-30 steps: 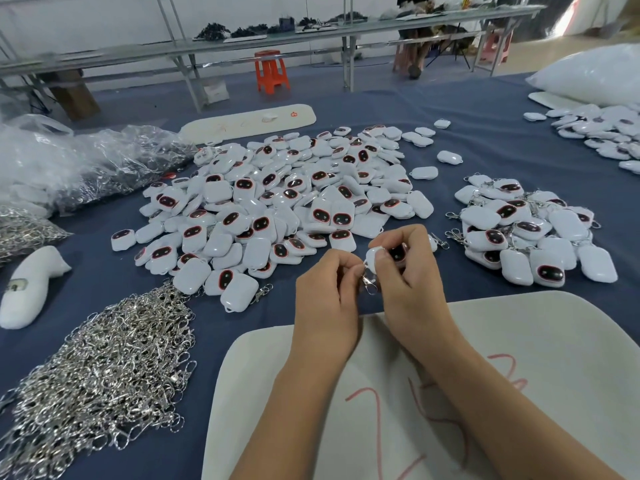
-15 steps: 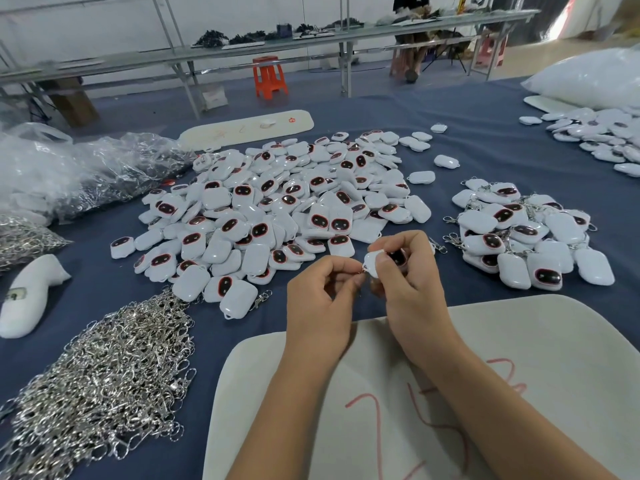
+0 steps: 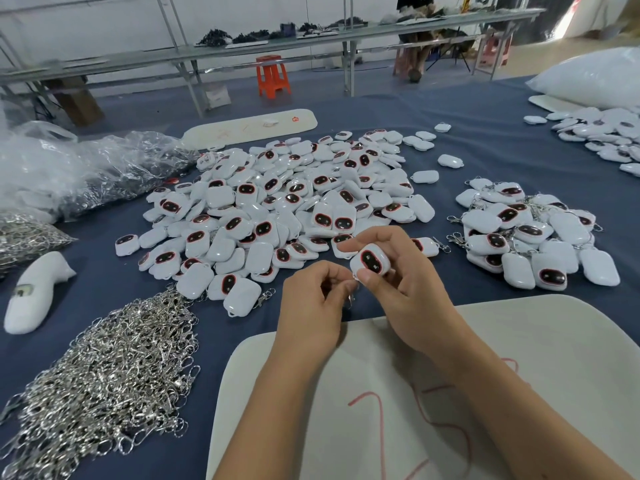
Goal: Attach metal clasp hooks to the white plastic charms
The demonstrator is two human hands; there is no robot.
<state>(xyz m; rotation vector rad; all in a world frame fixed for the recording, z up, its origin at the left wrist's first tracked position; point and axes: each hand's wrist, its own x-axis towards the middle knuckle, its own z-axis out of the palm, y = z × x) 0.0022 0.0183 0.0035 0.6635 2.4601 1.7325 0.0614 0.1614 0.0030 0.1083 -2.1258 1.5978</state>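
Observation:
My right hand [image 3: 405,285] grips a white plastic charm [image 3: 370,261] with a dark, red-rimmed face turned up. Close against it on the left, my left hand [image 3: 311,303] pinches a small metal clasp hook [image 3: 350,299] at the charm's lower corner; the hook is mostly hidden by my fingers. A big heap of loose white charms [image 3: 277,202] covers the blue table beyond my hands. Charms with hooks fitted lie in a smaller pile [image 3: 530,237] to the right. A mound of silver clasp hooks [image 3: 104,368] spreads at the lower left.
A white board with red marks [image 3: 519,358] lies under my forearms. Clear plastic bags [image 3: 69,171] and more hooks [image 3: 24,233] sit at far left, beside a white plastic piece [image 3: 34,292]. More charms [image 3: 602,136] and a white bag [image 3: 595,77] lie at far right.
The charm has turned in my right hand so its dark face now shows upward. Both hands stay together above the board's far edge.

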